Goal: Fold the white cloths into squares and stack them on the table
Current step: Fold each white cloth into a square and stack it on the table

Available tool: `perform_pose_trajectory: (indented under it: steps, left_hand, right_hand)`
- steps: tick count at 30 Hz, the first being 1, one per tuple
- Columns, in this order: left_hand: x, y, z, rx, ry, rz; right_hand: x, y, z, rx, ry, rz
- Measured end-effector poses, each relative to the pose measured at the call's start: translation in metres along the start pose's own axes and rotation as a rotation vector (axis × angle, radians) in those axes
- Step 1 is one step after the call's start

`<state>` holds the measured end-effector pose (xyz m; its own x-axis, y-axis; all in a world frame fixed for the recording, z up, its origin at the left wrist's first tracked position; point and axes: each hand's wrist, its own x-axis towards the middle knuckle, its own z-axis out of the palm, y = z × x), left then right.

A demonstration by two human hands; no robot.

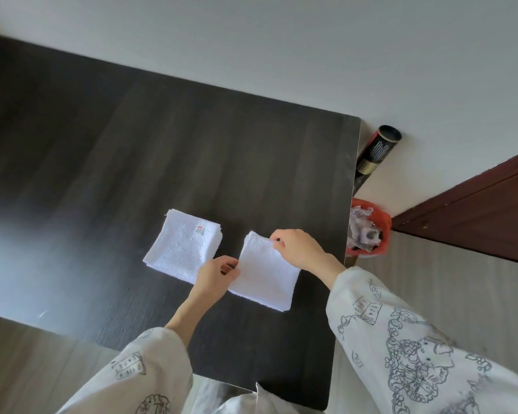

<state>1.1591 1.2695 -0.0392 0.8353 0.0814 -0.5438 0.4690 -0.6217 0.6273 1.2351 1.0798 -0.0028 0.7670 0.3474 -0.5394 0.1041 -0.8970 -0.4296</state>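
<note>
Two white cloths are on the dark table (132, 138) right now. One is a folded square with a small label (182, 245), lying to the left, and it looks like a few layers thick, so I'd guess that's the stack starting. The other cloth (263, 279) sits just to its right, nearer the table's right edge, and it's already down to a rough square.

Both hands are on that second one. The left hand (217, 274) pinches its left edge between thumb and curled fingers, and the right hand (296, 248) pinches the far corner the same way. Neither hand holds anything else.

Handling-wise this looks like terry towel stuff: light, soft, floppy, not slippery and nothing to break. It'll sag and the layers will slide apart if you lift it by one corner, so I'd grab it on two opposite edges, pinching through all the layers, and keep it flat while moving it over. The fuzzy texture should grip the cloth below, so place it straight down rather than dragging it into line.
</note>
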Motion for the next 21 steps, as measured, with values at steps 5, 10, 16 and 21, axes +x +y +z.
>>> perform_pose_trajectory:
  steps: [5, 10, 16, 21]
  left_hand:
    - [0.001, 0.002, 0.002, -0.004, 0.028, -0.003]
    - [-0.002, 0.002, 0.005, -0.008, 0.076, -0.016]
    - [-0.010, 0.014, -0.008, 0.060, 0.154, 0.078]
    - [-0.016, 0.047, -0.019, 0.112, 0.052, 0.333]
  right_hand:
    - [0.004, 0.003, 0.007, -0.070, 0.095, 0.010]
    - [0.000, 0.007, 0.017, -0.183, 0.177, 0.060]
    - [-0.030, 0.010, 0.020, 0.043, 0.319, 0.193]
    - [-0.086, 0.010, 0.033, 0.308, 0.541, 0.355]
